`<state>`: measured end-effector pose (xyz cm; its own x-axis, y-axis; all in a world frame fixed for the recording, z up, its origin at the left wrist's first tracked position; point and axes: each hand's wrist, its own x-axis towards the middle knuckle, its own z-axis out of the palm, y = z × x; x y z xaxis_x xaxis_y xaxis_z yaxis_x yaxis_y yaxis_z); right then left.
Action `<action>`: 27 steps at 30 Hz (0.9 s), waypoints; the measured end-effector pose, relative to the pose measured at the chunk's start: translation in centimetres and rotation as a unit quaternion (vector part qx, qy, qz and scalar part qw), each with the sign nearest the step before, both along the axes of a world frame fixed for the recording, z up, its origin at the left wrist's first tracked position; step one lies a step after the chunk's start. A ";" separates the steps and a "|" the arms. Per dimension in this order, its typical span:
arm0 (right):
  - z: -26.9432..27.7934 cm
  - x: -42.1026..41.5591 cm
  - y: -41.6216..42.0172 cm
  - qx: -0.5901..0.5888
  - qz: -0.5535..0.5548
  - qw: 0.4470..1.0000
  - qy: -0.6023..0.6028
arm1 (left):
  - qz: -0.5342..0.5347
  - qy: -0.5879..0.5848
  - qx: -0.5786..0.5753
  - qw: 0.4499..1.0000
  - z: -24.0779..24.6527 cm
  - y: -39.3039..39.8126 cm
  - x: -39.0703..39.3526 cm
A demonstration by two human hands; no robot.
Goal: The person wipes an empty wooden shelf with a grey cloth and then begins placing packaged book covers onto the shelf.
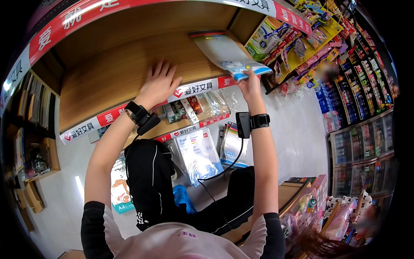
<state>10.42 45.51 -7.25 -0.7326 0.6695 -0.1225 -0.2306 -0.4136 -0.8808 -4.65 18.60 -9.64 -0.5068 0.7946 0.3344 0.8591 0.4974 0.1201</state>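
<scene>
My right hand point(250, 84) grips the near end of a clear plastic pouch pack point(220, 48) with a blue-and-white printed edge. The pack reaches back over the right end of a wooden shelf point(123, 68), and its far part is slightly blurred. My left hand point(160, 82) is over the same shelf board with fingers spread and nothing in it; whether the palm presses on the wood cannot be told. A red and white label strip point(197, 88) runs along the shelf's front edge, between my two hands.
Below, a lower shelf point(161, 130) holds small boxes and clear packets. Book cover packs point(197, 152) and more clear pouches point(233, 145) stand on the floor near my knees, by a blue plastic stool point(183, 197). Hanging snack packets point(300, 51) crowd the right. Papers point(37, 102) fill a left compartment.
</scene>
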 end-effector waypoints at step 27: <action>2.7 -7.6 5.7 0.004 -0.058 0.982 0.180 | 0.004 0.005 0.034 0.999 -0.4 0.2 0.2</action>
